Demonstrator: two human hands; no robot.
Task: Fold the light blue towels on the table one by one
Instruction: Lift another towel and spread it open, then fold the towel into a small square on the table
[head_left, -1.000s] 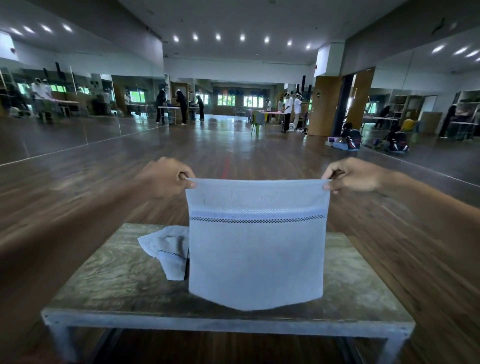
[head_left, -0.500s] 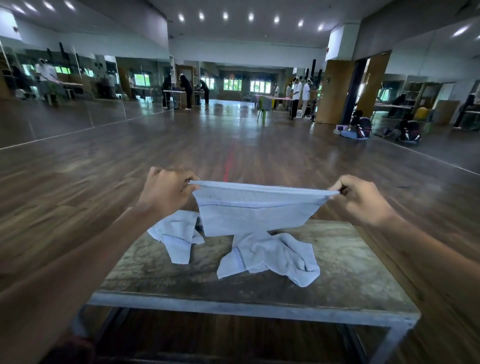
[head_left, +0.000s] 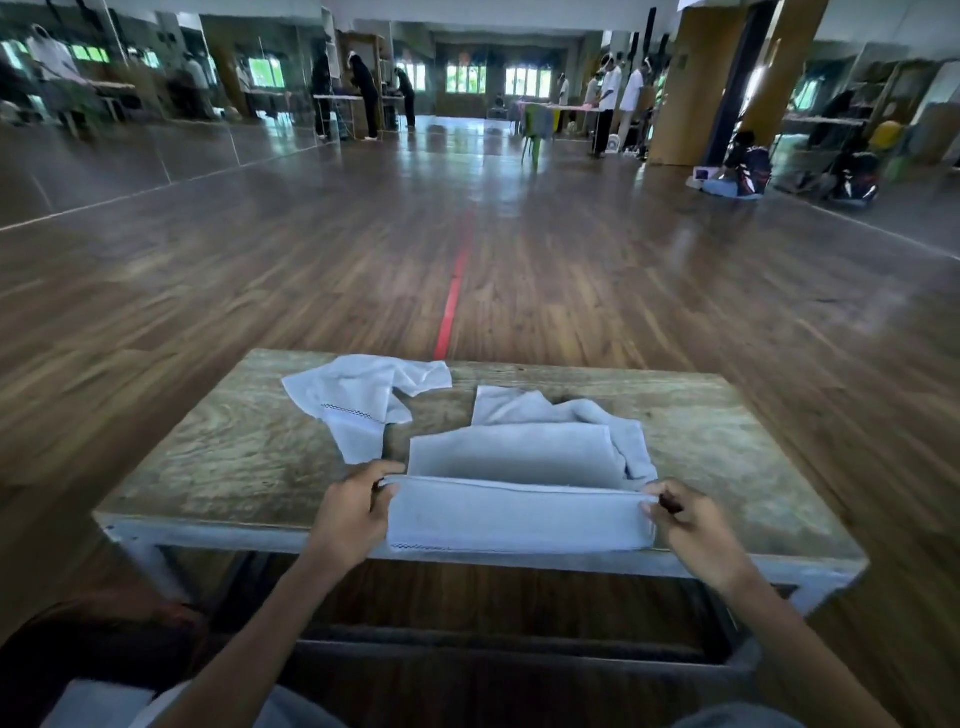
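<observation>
The left hand (head_left: 358, 512) and right hand (head_left: 691, 530) each pinch one end of the light blue towel (head_left: 519, 517), fingers curled round its fold. Held up in the air a second ago, it now lies doubled along the near edge of the desk (head_left: 223, 467), so the first fold looks laid. A crumpled towel (head_left: 358, 397) waits by the far edge, and a second crumpled towel (head_left: 540, 408) lies just behind the fold.

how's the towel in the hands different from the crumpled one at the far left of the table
The held towel is pinched at both ends by the left hand and right hand; the crumpled towel lies untouched.
The held towel is pulled into a straight, doubled band; the crumpled towel is bunched, corners splayed.
The held towel is at the table's near edge; the crumpled towel is by the far edge.
Both are light blue with a dark dotted stripe.
</observation>
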